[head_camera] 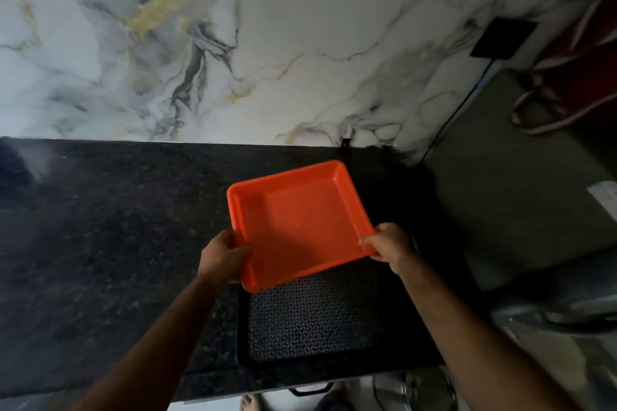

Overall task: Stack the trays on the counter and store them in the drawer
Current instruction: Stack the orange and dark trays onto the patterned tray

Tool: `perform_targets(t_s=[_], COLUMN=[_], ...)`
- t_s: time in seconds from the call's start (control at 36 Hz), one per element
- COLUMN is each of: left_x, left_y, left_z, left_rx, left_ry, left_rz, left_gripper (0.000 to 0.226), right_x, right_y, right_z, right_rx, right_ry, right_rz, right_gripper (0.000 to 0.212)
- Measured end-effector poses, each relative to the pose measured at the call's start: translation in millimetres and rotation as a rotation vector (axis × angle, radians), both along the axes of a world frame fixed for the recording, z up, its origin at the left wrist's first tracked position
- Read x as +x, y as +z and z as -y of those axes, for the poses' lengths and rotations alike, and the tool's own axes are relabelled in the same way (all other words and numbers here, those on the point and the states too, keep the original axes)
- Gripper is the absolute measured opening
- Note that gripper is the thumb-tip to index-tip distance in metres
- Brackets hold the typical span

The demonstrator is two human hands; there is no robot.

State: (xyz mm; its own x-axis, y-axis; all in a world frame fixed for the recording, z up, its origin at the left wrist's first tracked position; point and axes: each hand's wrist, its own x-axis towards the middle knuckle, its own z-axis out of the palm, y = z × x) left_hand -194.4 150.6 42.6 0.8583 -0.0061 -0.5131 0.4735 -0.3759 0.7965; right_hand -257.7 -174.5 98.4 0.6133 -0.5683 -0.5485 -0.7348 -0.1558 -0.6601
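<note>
Nearest the person, a black tray [310, 327] with a patterned floor lies on the dark counter [100, 243] at its front edge. Over the black tray's far half an orange tray [300, 220] is held tilted, both near corners gripped: the left hand [223, 255] clasps one, the right hand [390, 242] pinches the other. Behind the black tray rises a marble wall [267, 43].
</note>
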Motion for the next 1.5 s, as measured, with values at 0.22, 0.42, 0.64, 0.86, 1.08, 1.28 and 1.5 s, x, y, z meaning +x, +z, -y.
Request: perform_targets(t_s=[0.22, 0.42, 0.64, 0.86, 1.08, 1.28, 1.5], left_x=[-52, -66, -72, -26, 48, 95, 110], left_y=[-42, -37, -11, 24, 5, -40, -72], left_z=[-9, 9, 22, 117, 297, 344, 361], left_rx=[0.236, 0.374, 0.672, 0.743, 0.233, -0.195, -0.218], left_ry=[-0.193, -0.282, -0.304, -0.347, -0.226, 0.113, 0.265], left_rz=[-0.094, -0.067, 0.003, 0.540, 0.295, -0.238, -0.282], left_gripper=[0.034, 0.028, 0.055, 0.058, 0.046, 0.056, 0.031], right_x=[-67, -80, -64, 33, 143, 202, 217], right_y=[-22, -33, -39, -21, -40, -68, -117], right_z=[5, 17, 39, 141, 225, 267, 275], right_rx=[0.132, 0.168, 0.120, -0.589, -0.763, -0.583, -0.167], right_ry=[0.400, 0.460, 0.515, 0.511, 0.519, 0.614, 0.281], right_rz=[-0.519, -0.575, -0.545, -0.134, 0.072, 0.016, 0.084], right_gripper=[0.018, 0.043, 0.071, 0.058, 0.048, 0.072, 0.070])
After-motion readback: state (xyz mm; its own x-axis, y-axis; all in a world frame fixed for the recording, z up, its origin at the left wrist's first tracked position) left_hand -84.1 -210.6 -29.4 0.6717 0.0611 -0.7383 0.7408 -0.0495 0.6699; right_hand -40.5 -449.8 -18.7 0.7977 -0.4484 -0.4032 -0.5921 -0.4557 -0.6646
